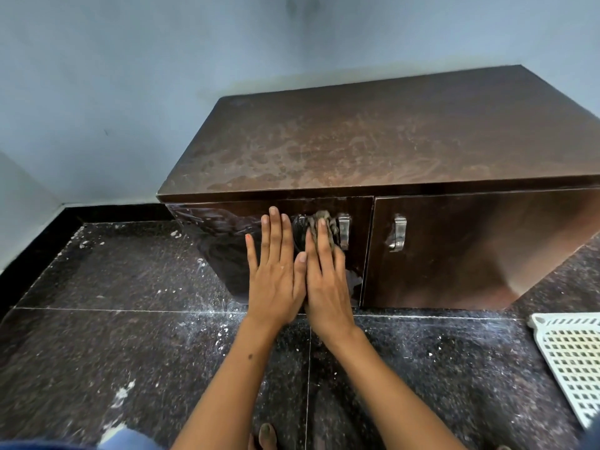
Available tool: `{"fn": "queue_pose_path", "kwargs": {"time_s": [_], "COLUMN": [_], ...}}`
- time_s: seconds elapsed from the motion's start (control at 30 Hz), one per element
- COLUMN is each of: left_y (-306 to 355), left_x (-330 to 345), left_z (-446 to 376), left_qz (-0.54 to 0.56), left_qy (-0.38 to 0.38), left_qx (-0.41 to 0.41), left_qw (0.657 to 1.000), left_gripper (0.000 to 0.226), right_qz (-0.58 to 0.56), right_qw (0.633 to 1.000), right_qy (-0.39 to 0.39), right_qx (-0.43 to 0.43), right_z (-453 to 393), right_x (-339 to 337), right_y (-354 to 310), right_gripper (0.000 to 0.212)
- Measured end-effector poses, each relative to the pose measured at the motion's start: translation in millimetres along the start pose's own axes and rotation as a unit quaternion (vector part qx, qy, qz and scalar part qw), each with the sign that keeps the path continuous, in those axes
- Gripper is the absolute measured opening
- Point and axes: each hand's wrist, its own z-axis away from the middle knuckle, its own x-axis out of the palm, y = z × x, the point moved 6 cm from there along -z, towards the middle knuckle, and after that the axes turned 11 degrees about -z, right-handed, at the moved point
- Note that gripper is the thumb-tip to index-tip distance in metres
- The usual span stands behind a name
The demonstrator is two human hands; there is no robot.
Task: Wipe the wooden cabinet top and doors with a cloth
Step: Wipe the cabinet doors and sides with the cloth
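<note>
Floor: I see dark speckled stone with pale dust and flecks scattered on the left and near the cabinet's foot.
Cabinet: the wooden cabinet stands on the floor against the far wall, low, with two doors facing me.
Top: the cabinet top shows cloudy smears and dried blotches across its middle; I judge it either freshly damp or not yet clean.
Left door: the left door is glossy, closed, and it is where I am working now.
Left hand: my left hand lies flat on the left door, fingers straight and together, holding nothing, just bracing.
Cloth: the cloth is a small dark, grubby wad bunched on the left door, just beside the left door handle.
Right hand: my right hand presses the cloth against the door with straight fingers, thumb touching the left hand; only a lump of cloth shows past the fingertips.
Handling: I judge the cloth soft, light and limp, apt to bunch and slide on this slick finish, so I would spread it under the palm and press flat.
Right door: the right door is closed, its handle untouched.
Far right: a white perforated tray lies on the floor.
</note>
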Motion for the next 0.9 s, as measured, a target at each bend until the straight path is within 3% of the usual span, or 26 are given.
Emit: {"fn": "queue_pose_path", "kwargs": {"time_s": [0.43,0.67,0.8,0.9], "left_y": [-7,-13,-14,-14], "left_x": [-9,-11,-14,-12], "left_z": [3,1,3,3], "left_qz": [0.063,0.09,0.117,0.127], "left_qy": [-0.011,0.0,0.001,-0.007], "left_qx": [-0.018,-0.03,-0.025,-0.027], "left_qw": [0.998,0.995,0.993,0.992], "left_gripper": [0.067,0.063,0.065,0.068], "right_qz": [-0.003,-0.012,-0.064,-0.124], "right_qw": [0.998,0.999,0.995,0.981], "right_qy": [0.057,-0.02,0.078,0.134], "right_qx": [0.021,-0.04,0.025,0.07], "right_z": [-13,-11,-14,-19], "right_x": [-14,-5,-17,-21], "right_y": [-14,-22,-17,-17], "right_gripper": [0.072,0.071,0.059,0.063]}}
